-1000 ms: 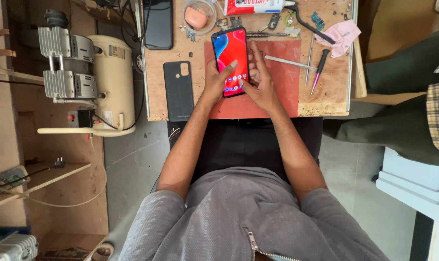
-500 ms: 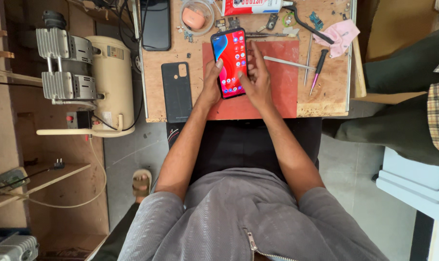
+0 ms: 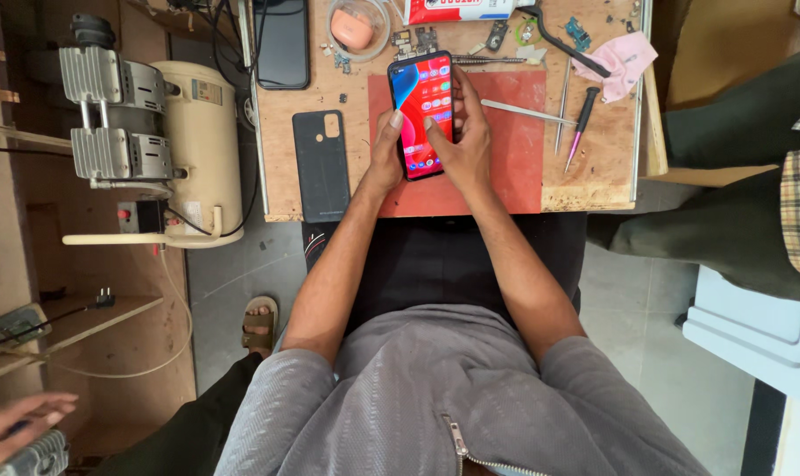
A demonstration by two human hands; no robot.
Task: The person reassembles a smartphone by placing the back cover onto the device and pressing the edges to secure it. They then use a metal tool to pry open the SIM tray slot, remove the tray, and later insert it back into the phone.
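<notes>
a: where is the phone (image 3: pixel 423 115), and how is it held?

b: it lies on the red mat (image 3: pixel 514 150) at the middle of the worktop (image 3: pixel 594 181), lit screen up. the left hand (image 3: pixel 384 154) closes its grip on the phone's left edge, thumb on the glass. the right hand (image 3: pixel 463 141) holds nothing; it rests along the right edge with fingers loosely curled and one fingertip touching the screen

a: handling properties?

b: judged light, stiff and thin. the glass face is likely smooth, slippery and fragile. take hold by the long side edges, not the screen, and keep it flat over the mat

a: surface around it?

b: the worktop is bare wood, pitted and crowded. a dark back cover (image 3: pixel 322 165) lies just left of the mat, a second dark phone (image 3: pixel 282 42) sits above it, and a clear round dish (image 3: pixel 358 26) holds a pink item. tweezers (image 3: pixel 528 110) cross the mat's upper right; a pink-handled screwdriver (image 3: pixel 579 123) and a pink cloth (image 3: pixel 627 55) lie further right, with small loose parts along the top edge

a: the room?

b: a cream compressor (image 3: pixel 162 132) stands on the floor to the left, beside wooden shelves. another person's hand (image 3: pixel 17 427) shows at the lower left, and someone in dark trousers (image 3: pixel 726 176) sits at the right
</notes>
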